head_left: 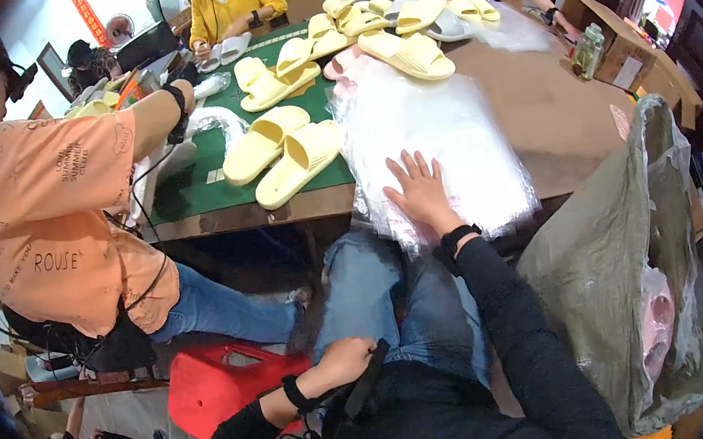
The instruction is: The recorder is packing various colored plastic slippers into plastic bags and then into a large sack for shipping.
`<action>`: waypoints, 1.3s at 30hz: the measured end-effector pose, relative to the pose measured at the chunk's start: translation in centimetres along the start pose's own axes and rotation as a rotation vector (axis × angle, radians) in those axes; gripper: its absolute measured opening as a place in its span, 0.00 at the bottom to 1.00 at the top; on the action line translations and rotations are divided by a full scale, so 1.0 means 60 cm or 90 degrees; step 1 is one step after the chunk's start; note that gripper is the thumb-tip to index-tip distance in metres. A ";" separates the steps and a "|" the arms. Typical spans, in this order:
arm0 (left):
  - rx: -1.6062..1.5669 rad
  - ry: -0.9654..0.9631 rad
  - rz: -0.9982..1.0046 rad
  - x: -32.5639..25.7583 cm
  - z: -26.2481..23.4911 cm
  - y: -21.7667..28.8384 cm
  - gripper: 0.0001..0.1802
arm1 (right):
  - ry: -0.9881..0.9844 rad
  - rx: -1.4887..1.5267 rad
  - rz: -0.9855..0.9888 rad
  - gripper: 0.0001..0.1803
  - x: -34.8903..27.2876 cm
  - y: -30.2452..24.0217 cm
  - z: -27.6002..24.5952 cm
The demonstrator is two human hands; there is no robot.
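Observation:
My right hand (421, 192) lies with fingers spread on a stack of clear plastic bags (475, 145) that overhangs the table's near edge. In my lap, my left hand (345, 362) is closed around a black, elongated object (366, 384) whose kind I cannot make out. Left of the bags, a pair of pale yellow slippers (300, 166) rests side by side, toes pointing different ways from the pile. Behind them a heap of yellow slippers (276, 83) spreads across the table, one large slipper (408, 54) lying on the bags' far end. A pink slipper (346, 62) is partly hidden there.
A person in an orange shirt (59, 222) sits at my left; two people work across the table (552, 122). A big greenish-grey sack (593, 267) with pink slippers (656, 317) stands at my right. Glass jars (587, 53) and cardboard boxes (614, 52) are far right. A red stool (222, 383) is near.

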State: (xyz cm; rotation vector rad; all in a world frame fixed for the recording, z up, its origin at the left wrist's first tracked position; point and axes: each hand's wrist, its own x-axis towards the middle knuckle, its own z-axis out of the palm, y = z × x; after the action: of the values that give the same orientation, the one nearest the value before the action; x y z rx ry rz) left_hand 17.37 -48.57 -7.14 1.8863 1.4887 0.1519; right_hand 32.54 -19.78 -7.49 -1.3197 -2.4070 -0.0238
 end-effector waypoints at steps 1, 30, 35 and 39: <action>0.003 0.005 0.002 0.002 -0.013 0.010 0.10 | -0.016 0.001 0.006 0.32 0.000 0.001 0.000; -0.162 0.031 0.186 0.076 -0.127 -0.042 0.18 | -0.209 0.203 -0.030 0.28 0.004 -0.010 -0.060; -0.084 0.362 0.161 0.126 -0.241 -0.081 0.20 | -0.193 0.312 -0.013 0.29 0.004 0.012 -0.060; 0.019 0.554 0.014 0.206 -0.309 -0.126 0.21 | -0.140 0.201 -0.031 0.28 0.002 -0.003 -0.051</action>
State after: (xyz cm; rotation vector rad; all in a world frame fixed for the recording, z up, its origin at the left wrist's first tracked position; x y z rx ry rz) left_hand 6.10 -28.55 -2.03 1.9546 2.0071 1.0739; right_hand 33.37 -20.39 -4.61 -1.1682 -2.4898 0.4920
